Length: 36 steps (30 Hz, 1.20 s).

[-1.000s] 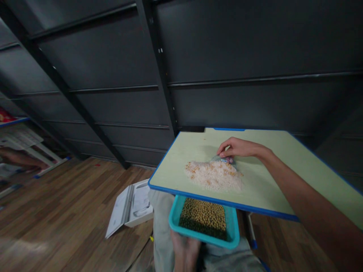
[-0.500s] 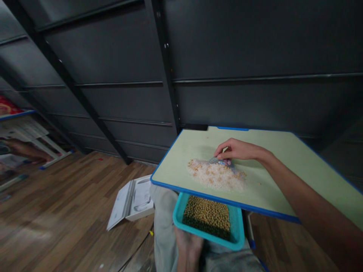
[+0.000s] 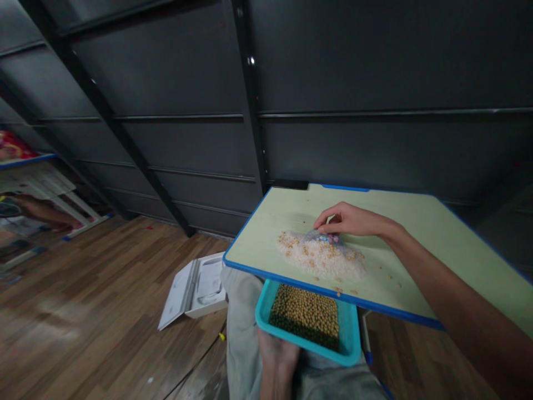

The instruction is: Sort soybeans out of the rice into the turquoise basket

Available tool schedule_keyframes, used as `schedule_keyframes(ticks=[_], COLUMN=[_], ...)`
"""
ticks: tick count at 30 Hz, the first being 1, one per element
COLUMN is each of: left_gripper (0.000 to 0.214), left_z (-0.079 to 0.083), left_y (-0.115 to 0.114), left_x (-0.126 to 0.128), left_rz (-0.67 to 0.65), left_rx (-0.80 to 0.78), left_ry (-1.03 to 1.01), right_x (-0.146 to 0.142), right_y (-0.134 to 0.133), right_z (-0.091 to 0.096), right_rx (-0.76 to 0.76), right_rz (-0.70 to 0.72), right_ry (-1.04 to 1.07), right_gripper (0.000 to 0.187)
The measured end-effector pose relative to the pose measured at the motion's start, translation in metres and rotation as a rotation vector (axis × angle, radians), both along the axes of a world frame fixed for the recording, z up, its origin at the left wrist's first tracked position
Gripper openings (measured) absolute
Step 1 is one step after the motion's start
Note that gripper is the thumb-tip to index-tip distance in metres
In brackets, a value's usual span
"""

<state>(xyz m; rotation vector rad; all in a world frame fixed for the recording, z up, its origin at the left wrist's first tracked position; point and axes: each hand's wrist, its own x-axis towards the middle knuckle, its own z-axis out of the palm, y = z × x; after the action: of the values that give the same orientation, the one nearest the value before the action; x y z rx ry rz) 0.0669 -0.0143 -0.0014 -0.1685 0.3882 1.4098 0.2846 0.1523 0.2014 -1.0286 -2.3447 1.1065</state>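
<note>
Pinching one bag (image 3: 323, 238) against one rice pile (image 3: 320, 259), my far-off right grip (image 3: 345, 218) sits at four o'clock; my left grip (image 3: 277, 351) holds one tray (image 3: 348, 329) at five.

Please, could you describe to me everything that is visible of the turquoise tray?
The turquoise tray is shallow and roughly rectangular, with rounded corners and a raised rim; it looks like plastic. It is right way up, slanting a little in the picture, and holds many small round beans, yellowish-tan, darker and greenish toward the near wall. The left hand supports it at the near side, fingers hidden beneath. The table edge covers part of its far rim; whether they touch is unclear.
</note>
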Motion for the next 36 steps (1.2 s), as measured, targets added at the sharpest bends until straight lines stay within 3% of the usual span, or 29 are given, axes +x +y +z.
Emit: schedule_keyframes(ticks=[9, 15, 24, 36], left_gripper=[0.039, 0.040, 0.040, 0.040], left_z=[-0.0070, -0.0027, -0.0084, 0.0004], left_y=[0.0007, -0.0003, -0.0007, -0.0002], left_x=[-0.0001, -0.0004, -0.0016, 0.0007], left_rz=[0.013, -0.005, 0.000, 0.011], left_rx=[0.020, 0.037, 0.036, -0.012], left_ry=[-0.070, -0.072, -0.048, -0.041], right_x=[-0.0021, -0.0039, -0.0043, -0.0067], right_y=[0.0010, -0.0004, -0.0007, -0.0030], right_z=[-0.0026, -0.0012, -0.0009, 0.0027], right_rx=[-0.059, -0.075, -0.046, -0.024], right_rz=[-0.007, -0.013, -0.001, -0.024], right_ry=[0.032, 0.050, 0.053, 0.077], right_gripper=[0.032, 0.032, 0.031, 0.029])
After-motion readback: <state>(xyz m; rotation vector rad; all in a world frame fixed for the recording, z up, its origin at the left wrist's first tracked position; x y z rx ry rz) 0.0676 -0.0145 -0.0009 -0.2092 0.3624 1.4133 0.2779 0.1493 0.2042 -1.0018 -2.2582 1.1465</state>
